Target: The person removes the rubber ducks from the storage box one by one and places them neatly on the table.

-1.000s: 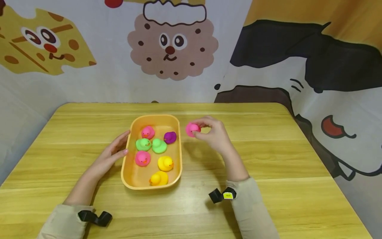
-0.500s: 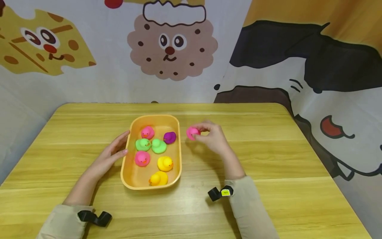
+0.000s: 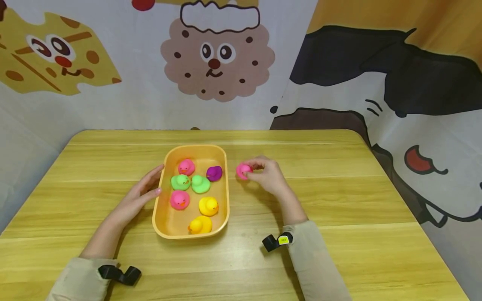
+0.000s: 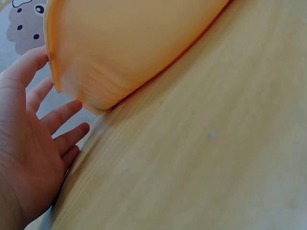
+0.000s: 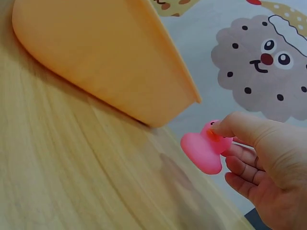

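Note:
Between thumb and fingers my right hand (image 3: 268, 174) pinches a pink rubber duck (image 5: 204, 152), held just above the table to the right of the orange tub (image 3: 191, 235). Against the tub's left side rests my left hand (image 3: 136, 196), its fingers spread and touching the wall near the rim; in the left wrist view the left hand (image 4: 36, 143) has its lower fingers apart from the tub. Inside the tub lie two pink ducks, one of them a pink duck (image 3: 180, 200) at the left, two green ducks, a purple duck (image 3: 214, 173) and two yellow ducks.
The wooden table (image 3: 320, 175) runs back to a wall cloth (image 3: 143, 113) with cartoon figures. Black wrist straps with small cameras sit on both sleeves, one being the right strap (image 3: 278, 241).
My right hand has come down and slightly nearer to me with the pink duck, closer to the tabletop. The left hand and the tub stay where they were.

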`<state>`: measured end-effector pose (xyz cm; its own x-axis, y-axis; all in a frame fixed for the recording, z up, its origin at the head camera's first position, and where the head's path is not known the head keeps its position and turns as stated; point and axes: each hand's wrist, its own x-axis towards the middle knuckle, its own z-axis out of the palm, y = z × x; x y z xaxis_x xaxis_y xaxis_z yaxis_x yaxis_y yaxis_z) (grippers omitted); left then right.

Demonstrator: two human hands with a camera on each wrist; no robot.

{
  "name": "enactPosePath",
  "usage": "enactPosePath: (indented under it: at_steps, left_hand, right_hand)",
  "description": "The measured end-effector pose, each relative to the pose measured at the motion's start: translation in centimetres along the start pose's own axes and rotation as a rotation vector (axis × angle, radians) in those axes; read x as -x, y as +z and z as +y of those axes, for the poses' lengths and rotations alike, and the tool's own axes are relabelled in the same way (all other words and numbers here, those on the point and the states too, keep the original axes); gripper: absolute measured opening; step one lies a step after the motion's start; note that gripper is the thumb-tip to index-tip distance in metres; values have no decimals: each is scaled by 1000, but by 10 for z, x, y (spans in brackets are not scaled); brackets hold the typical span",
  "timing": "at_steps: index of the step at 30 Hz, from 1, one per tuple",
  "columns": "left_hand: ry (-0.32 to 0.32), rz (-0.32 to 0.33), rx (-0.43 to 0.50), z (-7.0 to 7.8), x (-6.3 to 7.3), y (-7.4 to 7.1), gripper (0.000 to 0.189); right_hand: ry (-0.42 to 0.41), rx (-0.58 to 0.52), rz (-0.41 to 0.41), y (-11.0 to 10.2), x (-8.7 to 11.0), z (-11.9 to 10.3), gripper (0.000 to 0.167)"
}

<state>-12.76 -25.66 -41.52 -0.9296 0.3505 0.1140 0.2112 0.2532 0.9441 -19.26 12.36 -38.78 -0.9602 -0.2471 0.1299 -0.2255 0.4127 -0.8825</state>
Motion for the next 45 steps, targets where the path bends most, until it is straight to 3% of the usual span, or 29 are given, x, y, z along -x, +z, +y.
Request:
enactPosePath:
  at_steps: [29, 38, 45]
  left_hand:
    - [15, 2, 4, -1, -1, 1, 59]
    - [15, 3, 6, -1, 0, 1, 60]
    - [9, 5, 0, 0, 1, 1, 60]
  right_hand:
    - [27, 3, -49, 4, -1, 16, 28]
    - [-19, 15, -35, -2, 0, 3, 34]
    - [-155, 31, -48, -2, 2, -20, 33]
